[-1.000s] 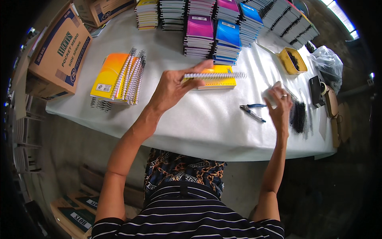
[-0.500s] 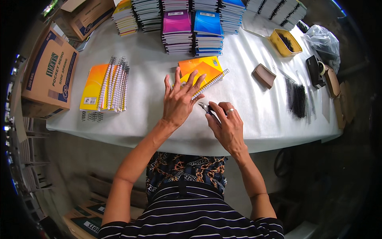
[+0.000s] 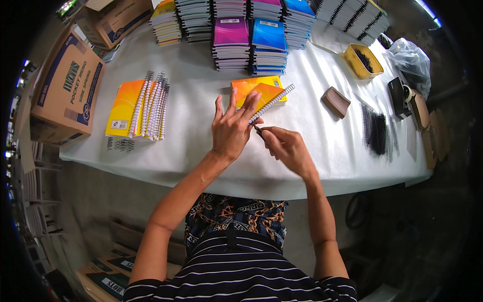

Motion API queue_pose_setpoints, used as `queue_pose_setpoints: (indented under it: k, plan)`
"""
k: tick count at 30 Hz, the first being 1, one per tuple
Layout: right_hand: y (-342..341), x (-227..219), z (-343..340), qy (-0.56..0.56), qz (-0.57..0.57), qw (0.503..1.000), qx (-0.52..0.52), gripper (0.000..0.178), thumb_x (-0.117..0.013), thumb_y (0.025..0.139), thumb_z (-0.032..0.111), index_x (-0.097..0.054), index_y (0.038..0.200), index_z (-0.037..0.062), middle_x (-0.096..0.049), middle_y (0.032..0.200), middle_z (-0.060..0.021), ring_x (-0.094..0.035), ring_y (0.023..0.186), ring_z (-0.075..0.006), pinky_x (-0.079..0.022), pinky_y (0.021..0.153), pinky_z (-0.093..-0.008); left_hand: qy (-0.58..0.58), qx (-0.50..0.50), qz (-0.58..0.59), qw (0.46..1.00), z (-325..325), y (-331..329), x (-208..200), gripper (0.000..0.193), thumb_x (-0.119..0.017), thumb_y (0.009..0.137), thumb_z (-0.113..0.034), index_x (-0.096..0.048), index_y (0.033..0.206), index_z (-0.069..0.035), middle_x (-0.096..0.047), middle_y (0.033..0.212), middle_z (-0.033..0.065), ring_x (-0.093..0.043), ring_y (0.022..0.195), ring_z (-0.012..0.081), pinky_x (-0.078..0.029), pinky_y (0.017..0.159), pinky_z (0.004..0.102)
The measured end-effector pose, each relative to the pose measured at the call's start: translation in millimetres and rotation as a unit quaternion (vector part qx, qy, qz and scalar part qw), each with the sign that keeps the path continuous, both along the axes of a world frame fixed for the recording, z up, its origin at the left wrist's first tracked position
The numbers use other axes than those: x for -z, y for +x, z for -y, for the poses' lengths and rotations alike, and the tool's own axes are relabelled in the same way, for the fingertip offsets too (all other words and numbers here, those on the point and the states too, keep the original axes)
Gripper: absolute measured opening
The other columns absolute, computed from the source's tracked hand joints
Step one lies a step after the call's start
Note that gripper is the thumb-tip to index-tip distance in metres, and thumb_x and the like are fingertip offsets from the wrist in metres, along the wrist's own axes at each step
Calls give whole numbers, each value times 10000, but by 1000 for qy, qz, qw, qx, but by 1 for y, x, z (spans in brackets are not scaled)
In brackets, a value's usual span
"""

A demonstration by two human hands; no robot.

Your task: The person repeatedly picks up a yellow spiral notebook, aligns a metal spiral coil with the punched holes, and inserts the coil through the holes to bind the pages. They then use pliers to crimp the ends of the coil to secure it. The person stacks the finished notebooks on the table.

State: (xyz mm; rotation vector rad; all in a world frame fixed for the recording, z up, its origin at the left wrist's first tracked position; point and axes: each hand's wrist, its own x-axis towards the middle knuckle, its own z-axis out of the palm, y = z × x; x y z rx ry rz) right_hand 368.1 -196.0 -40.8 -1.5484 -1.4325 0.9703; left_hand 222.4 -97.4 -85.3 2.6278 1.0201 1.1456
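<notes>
An orange-yellow spiral notebook [image 3: 261,90] lies on the white table [image 3: 201,151], its wire spine angled toward me. My left hand [image 3: 230,129] rests flat on the notebook's near corner with fingers spread, pressing it down. My right hand [image 3: 285,147] sits just right of it, closed around a small dark tool [image 3: 258,132] whose tip meets the lower end of the spiral.
A fanned stack of yellow-orange spiral notebooks [image 3: 138,108] lies at left, cardboard boxes [image 3: 65,90] beyond it. Stacks of coloured notebooks [image 3: 251,38] line the far edge. At right are a brown block [image 3: 336,102], loose black wire coils [image 3: 376,132], a yellow tray [image 3: 363,61] and a plastic bag [image 3: 411,58].
One second ago my left hand held the notebook up and my right reached to the right. Now the notebook lies flat under my left hand and my right holds the tool at the spiral's end.
</notes>
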Motion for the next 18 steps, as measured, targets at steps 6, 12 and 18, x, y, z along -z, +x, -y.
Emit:
queue_pose_setpoints:
  k: [6,12,18]
  plan:
    - [13,-32,-9,-31,-24,993,-115,347,-468,1040,253,-623,1099,-52,-608,782,-47,-591,698,-101,-480,667,-268,49,-26,4,998,2,-17,-25,701,-734,797,-212,-464,1443,-179,-603,1336,3,-439,1352,347,-258,1107,583]
    - [78,17,11,33,270,960,71,235,-597,960,188,-650,1093,1,-639,921,-129,-607,746,-262,-500,725,-355,155,-117,-12,981,-15,-125,-100,656,-705,805,-318,-498,1420,-225,-546,1401,-28,-457,1340,335,-320,1093,568]
    - [46,15,-4,110,318,930,145,329,-724,843,110,-630,1155,63,-570,1166,-128,-562,1105,-293,-491,900,-414,-23,-60,95,993,-49,-230,-112,623,-695,843,-267,-493,1408,-98,-526,1422,35,-487,1320,301,-363,1100,456]
